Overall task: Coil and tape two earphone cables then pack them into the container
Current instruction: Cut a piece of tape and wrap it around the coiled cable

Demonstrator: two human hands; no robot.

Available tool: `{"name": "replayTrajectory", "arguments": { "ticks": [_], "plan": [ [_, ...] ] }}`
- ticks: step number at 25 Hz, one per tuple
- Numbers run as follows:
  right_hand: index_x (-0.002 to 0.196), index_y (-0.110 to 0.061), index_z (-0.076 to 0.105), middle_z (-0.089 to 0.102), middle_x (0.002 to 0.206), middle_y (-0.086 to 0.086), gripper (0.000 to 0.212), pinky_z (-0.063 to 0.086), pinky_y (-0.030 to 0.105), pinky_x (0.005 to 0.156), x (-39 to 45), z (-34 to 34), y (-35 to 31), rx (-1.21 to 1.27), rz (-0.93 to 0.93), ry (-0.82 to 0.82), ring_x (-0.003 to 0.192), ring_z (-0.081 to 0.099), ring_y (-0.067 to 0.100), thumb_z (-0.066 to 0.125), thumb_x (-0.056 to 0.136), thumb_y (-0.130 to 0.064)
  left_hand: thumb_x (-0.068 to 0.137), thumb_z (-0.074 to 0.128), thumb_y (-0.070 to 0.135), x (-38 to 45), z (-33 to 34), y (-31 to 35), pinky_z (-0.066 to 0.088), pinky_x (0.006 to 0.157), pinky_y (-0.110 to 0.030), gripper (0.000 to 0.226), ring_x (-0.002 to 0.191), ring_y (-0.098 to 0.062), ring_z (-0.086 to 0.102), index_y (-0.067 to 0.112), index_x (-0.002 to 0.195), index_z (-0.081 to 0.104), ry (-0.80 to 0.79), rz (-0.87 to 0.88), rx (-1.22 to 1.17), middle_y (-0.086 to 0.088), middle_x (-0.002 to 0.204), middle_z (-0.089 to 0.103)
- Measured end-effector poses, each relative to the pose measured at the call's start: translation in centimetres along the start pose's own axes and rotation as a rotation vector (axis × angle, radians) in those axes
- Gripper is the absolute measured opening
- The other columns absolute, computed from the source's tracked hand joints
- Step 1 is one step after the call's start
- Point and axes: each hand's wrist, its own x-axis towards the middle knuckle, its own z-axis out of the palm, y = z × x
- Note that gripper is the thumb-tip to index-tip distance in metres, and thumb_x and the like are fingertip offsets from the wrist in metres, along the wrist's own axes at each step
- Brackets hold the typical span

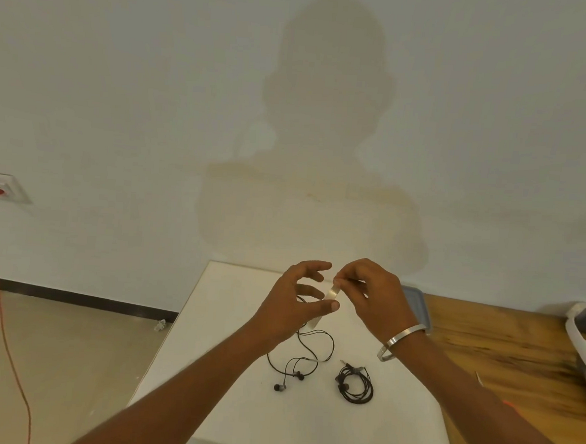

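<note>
I see both hands raised over white board (pixel 232 286) | right hand (pixel 373 295) pinches tape strip (pixel 332 293) | left hand (pixel 293 300) half-open, thumb touching tape | loose earphones (pixel 296 369), coiled earphones (pixel 355 385) near edge

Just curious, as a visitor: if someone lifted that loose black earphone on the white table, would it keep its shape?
Probably not. The loose earphone lies in slack thin loops, so it would likely droop and dangle. Its small earbuds would probably swing at the ends.

Both forearms are bare of sleeves; a plain silver metal bangle (pixel 401 341) circles the right wrist.
</note>
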Motion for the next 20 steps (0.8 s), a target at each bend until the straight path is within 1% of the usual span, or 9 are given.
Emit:
{"name": "replayTrajectory", "arguments": {
  "ticks": [2, 4, 5, 7, 9, 11, 15, 18, 20],
  "plan": [
    [0.083, -0.012, 0.064, 0.062, 0.080, -0.002, 0.004, 0.043, 0.005, 0.065, -0.25, 0.21, -0.08, 0.011, 0.003, -0.006, 0.072, 0.055, 0.003, 0.062, 0.086, -0.010, 0.081, 0.076, 0.013, 0.13, -0.09, 0.16, 0.057, 0.084, -0.030, 0.054, 0.102, -0.016, 0.068, 0.032, 0.128, 0.057, -0.117, -0.087, -0.167, 0.007, 0.128, 0.057],
    [0.084, -0.010, 0.064, 0.062, 0.080, -0.001, 0.004, 0.042, 0.003, 0.068, -0.31, 0.32, -0.30, 0.024, 0.011, 0.003, 0.072, 0.055, 0.003, 0.061, 0.087, -0.010, 0.088, 0.068, 0.013, 0.32, -0.02, 0.21, 0.055, 0.092, -0.034, 0.040, 0.108, -0.021, 0.067, 0.022, 0.126, 0.060, -0.175, -0.117, -0.331, -0.001, 0.129, 0.062],
    [0.084, -0.009, 0.064, 0.062, 0.080, 0.000, 0.005, 0.041, 0.001, 0.068, -0.28, 0.30, -0.42, 0.026, 0.011, -0.002, 0.072, 0.055, 0.003, 0.061, 0.087, -0.010, 0.090, 0.065, 0.014, 0.38, 0.01, 0.12, 0.052, 0.096, -0.036, 0.035, 0.110, -0.020, 0.066, 0.021, 0.124, 0.062, -0.173, -0.113, -0.336, -0.001, 0.126, 0.065],
    [0.082, -0.010, 0.065, 0.062, 0.078, -0.002, 0.006, 0.040, 0.000, 0.068, -0.21, 0.16, -0.56, 0.028, -0.001, -0.036, 0.071, 0.054, 0.002, 0.061, 0.087, -0.010, 0.089, 0.067, 0.015, 0.44, -0.03, -0.21, 0.047, 0.104, -0.041, 0.033, 0.113, -0.017, 0.065, 0.023, 0.121, 0.064, -0.157, -0.096, -0.262, 0.004, 0.121, 0.068],
    [0.081, -0.011, 0.065, 0.061, 0.078, -0.004, 0.007, 0.040, 0.000, 0.069, -0.26, 0.03, -0.47, 0.023, -0.001, -0.073, 0.071, 0.054, 0.003, 0.061, 0.087, -0.010, 0.087, 0.070, 0.013, 0.49, -0.10, -0.42, 0.045, 0.106, -0.045, 0.035, 0.111, -0.015, 0.066, 0.024, 0.119, 0.065, -0.158, -0.097, -0.222, 0.006, 0.121, 0.068],
    [0.082, -0.011, 0.065, 0.061, 0.078, -0.004, 0.008, 0.040, 0.000, 0.068, -0.35, -0.01, -0.29, 0.029, 0.017, -0.085, 0.072, 0.054, 0.001, 0.060, 0.087, -0.010, 0.086, 0.070, 0.008, 0.51, -0.21, -0.50, 0.045, 0.105, -0.045, 0.039, 0.110, -0.018, 0.068, 0.021, 0.122, 0.062, -0.176, -0.110, -0.248, 0.001, 0.124, 0.066],
    [0.083, -0.011, 0.066, 0.061, 0.077, -0.005, 0.007, 0.040, 0.001, 0.068, -0.47, 0.25, -0.08, 0.049, 0.040, -0.081, 0.072, 0.055, 0.001, 0.061, 0.087, -0.010, 0.085, 0.070, 0.002, 0.34, -0.21, -0.57, 0.049, 0.101, -0.038, 0.047, 0.108, -0.023, 0.069, 0.019, 0.127, 0.056, -0.206, -0.104, -0.287, -0.004, 0.127, 0.063],
    [0.084, -0.012, 0.067, 0.060, 0.077, -0.008, 0.005, 0.042, 0.002, 0.070, -0.61, 0.31, 0.06, 0.073, 0.067, -0.075, 0.073, 0.056, 0.000, 0.062, 0.086, -0.011, 0.084, 0.072, 0.006, 0.20, 0.15, -0.68, 0.052, 0.096, -0.034, 0.044, 0.102, -0.024, 0.071, 0.019, 0.123, 0.057, -0.173, -0.105, -0.271, -0.003, 0.122, 0.065],
    [0.086, -0.012, 0.067, 0.061, 0.079, -0.008, 0.005, 0.043, 0.002, 0.072, -0.57, 0.20, 0.12, 0.079, 0.076, -0.066, 0.074, 0.057, -0.002, 0.063, 0.086, -0.013, 0.082, 0.076, 0.016, 0.09, 0.17, -0.67, 0.054, 0.093, -0.033, 0.042, 0.099, -0.021, 0.071, 0.022, 0.119, 0.057, -0.160, -0.082, -0.197, 0.000, 0.120, 0.066]
  ]
}}
